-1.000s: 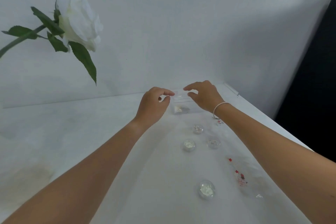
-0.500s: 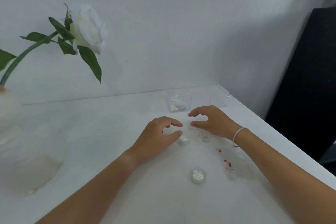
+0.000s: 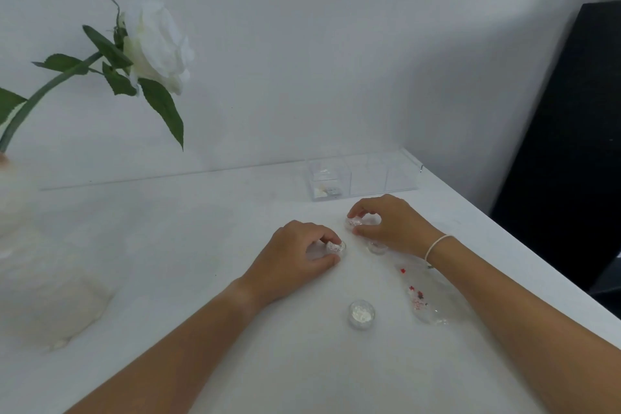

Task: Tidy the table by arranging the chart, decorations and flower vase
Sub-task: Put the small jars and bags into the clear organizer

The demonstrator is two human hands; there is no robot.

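Note:
My left hand (image 3: 295, 255) pinches a small round clear glitter jar (image 3: 336, 247) between thumb and fingers on the white table (image 3: 201, 245). My right hand (image 3: 389, 222) grips a second small jar (image 3: 354, 222) with pinkish contents. A third jar (image 3: 377, 247) sits on the table under my right wrist, partly hidden. A fourth jar (image 3: 361, 313) with white glitter stands alone nearer to me. A white rose (image 3: 158, 44) on a green stem leans out of a blurred white vase (image 3: 40, 279) at the far left.
A clear compartmented acrylic box (image 3: 363, 178) stands at the back by the wall, with small items in its left cell. A clear packet (image 3: 426, 299) with red and white bits lies under my right forearm. The table's right edge runs past a black object (image 3: 571, 144).
Both hands have pulled back from the acrylic box toward me and have closed on small jars on the table. The camera has tilted, bringing the vase into view.

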